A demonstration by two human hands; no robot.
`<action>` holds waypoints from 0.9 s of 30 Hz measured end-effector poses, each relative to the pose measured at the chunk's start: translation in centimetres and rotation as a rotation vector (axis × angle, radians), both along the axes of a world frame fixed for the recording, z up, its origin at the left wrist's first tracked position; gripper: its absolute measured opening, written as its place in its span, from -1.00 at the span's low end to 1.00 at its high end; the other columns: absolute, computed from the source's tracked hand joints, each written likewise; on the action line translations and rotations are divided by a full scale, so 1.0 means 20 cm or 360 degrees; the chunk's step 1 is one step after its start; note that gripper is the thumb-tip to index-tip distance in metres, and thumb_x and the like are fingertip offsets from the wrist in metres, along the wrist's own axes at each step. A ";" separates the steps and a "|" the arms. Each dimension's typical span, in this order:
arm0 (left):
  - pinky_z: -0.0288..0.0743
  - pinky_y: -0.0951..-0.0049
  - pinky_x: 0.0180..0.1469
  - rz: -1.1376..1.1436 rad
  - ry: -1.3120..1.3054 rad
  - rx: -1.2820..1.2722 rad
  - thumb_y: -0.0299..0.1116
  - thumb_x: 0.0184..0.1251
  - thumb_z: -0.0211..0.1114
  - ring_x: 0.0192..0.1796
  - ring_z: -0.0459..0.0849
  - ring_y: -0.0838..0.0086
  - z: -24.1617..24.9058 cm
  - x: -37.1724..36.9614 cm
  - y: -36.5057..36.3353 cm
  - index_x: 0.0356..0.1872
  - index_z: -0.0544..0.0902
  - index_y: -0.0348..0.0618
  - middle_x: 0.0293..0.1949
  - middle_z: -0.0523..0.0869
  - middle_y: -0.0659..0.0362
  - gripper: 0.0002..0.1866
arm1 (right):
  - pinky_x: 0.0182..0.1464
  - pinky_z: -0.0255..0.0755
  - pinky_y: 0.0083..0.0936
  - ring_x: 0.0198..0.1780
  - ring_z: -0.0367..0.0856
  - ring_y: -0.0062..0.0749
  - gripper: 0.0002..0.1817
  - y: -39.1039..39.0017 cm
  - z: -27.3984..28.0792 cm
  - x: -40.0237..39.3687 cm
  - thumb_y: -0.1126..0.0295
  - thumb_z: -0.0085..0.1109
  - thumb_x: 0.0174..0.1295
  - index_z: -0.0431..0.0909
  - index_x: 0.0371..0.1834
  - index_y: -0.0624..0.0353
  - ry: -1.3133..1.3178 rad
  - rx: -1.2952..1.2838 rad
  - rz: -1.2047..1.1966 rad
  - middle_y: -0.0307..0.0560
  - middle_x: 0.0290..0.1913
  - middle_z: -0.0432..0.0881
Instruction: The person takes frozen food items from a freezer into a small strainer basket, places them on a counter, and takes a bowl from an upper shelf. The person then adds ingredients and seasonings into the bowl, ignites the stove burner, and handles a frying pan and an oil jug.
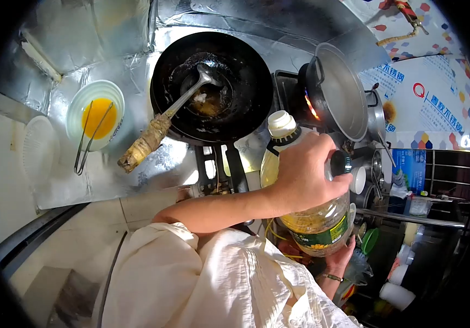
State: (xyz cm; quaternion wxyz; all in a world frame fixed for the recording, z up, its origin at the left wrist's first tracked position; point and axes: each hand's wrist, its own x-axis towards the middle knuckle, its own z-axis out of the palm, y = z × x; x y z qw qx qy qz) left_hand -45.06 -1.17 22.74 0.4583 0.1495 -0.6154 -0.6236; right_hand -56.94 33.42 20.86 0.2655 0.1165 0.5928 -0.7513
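Observation:
A large clear oil bottle [314,232] with a green label and yellow oil leans in front of me, its white spout [281,123] uncapped and pointing toward the stove. My left hand [308,169] is closed round the bottle near its neck. A dark cap [341,163] sits between that hand's thumb and fingers. My right hand [343,256] is under the bottle's base, its fingers partly hidden. Beyond the bottle stands a black wok [235,52] with a little oil in the bottom. A ladle [188,98] with a wrapped handle rests in it.
Left of the wok, a bowl [74,123] of beaten egg holds metal tongs [88,145]. A white plastic basket [41,147] stands farther left. On the right, a pot [344,90] tilts over a visible flame [311,104]. Foil covers the counter [114,175].

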 end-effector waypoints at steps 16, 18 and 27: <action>0.14 0.68 -0.46 -0.0447 0.0137 0.0210 -0.45 -0.10 0.28 -0.48 0.25 0.68 0.02 0.04 0.01 -0.35 0.42 -0.26 -0.47 0.35 0.32 -0.73 | 0.12 0.28 -0.33 -0.02 0.48 -0.25 -0.34 0.01 -0.11 0.03 -0.15 -0.16 0.17 0.38 0.04 0.26 -0.0062 0.0062 -0.0084 0.01 0.00 0.50; 0.13 0.70 -0.46 -0.0459 0.0140 0.0220 -0.45 -0.09 0.26 -0.45 0.25 0.68 0.09 0.04 0.04 -0.31 0.42 -0.27 -0.42 0.35 0.31 -0.72 | 0.11 0.30 -0.32 0.00 0.48 -0.24 -0.33 -0.04 -0.15 0.05 -0.15 -0.19 0.19 0.36 0.05 0.28 -0.0047 -0.0102 -0.0092 0.03 0.00 0.50; 0.16 0.65 -0.33 -0.0500 -0.0098 -0.0086 -0.35 -0.11 0.21 -0.38 0.27 0.61 0.21 0.01 0.20 -0.32 0.39 -0.30 -0.40 0.31 0.25 -0.68 | -0.06 0.42 -0.43 -0.16 0.53 -0.40 -0.44 0.07 -0.50 0.06 -0.10 -0.17 0.22 0.45 -0.13 0.25 -0.0272 -0.0506 -0.0183 -0.08 -0.16 0.56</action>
